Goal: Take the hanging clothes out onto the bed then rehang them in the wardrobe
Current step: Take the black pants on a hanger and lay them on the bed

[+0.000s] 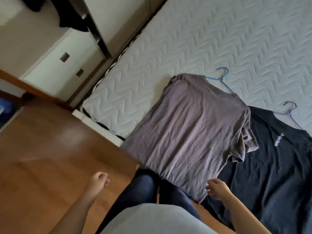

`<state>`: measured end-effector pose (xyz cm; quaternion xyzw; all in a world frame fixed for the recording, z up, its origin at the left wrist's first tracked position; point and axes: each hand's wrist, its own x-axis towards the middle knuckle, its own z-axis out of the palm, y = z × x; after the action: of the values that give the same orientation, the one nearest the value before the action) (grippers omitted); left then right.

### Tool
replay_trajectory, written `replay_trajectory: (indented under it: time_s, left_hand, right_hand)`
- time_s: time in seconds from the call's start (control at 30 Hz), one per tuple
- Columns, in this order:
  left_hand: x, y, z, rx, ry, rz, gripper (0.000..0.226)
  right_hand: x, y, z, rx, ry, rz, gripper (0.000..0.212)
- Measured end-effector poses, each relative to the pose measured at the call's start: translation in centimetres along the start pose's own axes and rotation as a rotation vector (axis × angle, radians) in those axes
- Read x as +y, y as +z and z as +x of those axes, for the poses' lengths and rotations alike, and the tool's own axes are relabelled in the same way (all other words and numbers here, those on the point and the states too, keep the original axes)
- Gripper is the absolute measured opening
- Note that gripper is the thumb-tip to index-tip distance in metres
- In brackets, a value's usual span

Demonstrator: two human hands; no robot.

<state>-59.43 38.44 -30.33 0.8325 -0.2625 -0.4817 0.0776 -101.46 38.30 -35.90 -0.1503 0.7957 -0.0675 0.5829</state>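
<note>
Bearing blurred white lettering (279,140), dark shirt (270,174)

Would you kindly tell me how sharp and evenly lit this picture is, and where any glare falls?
Head view: strongly tilted and softly blurred; the left hand and the brown wooden floor smear most; pale glare sits on that floor; the grey T-shirt and the white quilted mattress are evenly, dimly lit, without hard shadows.

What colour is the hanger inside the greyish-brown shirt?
The hanger is blue, seen best in the head view.
</note>
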Motion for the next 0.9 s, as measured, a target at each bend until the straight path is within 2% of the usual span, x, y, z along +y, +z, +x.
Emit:
replay_trajectory:
  time_s: [0.17, 0.3, 0.47, 0.73, 0.9]
  left_hand:
    - [-7.0, -3.0, -1.7, 0.087, -0.154, -0.188, 0.021]
    - [-11.4, -5.4, -1.5, 0.122, -0.197, -0.330, 0.020]
    - [-18.1, -11.0, -1.4, 0.124, -0.228, -0.393, 0.021]
    - [-29.8, -19.4, -1.9, 0.262, -0.356, -0.437, 0.028]
    - [-31.7, -20.7, -0.5, 0.238, -0.494, -0.574, 0.030]
  right_hand:
    - [-2.1, 1.7, -2.7, 0.010, -0.062, -0.141, 0.015]
    - [-5.0, 6.0, -5.9, -0.015, -0.153, -0.303, 0.018]
    - [-6.4, 15.2, -10.8, -0.025, -0.281, -0.415, 0.012]
    - [-9.1, 33.2, -14.6, -0.240, -0.525, -0.916, 0.021]
    - [-14.5, 38.2, -13.4, -0.274, -0.551, -0.944, 0.016]
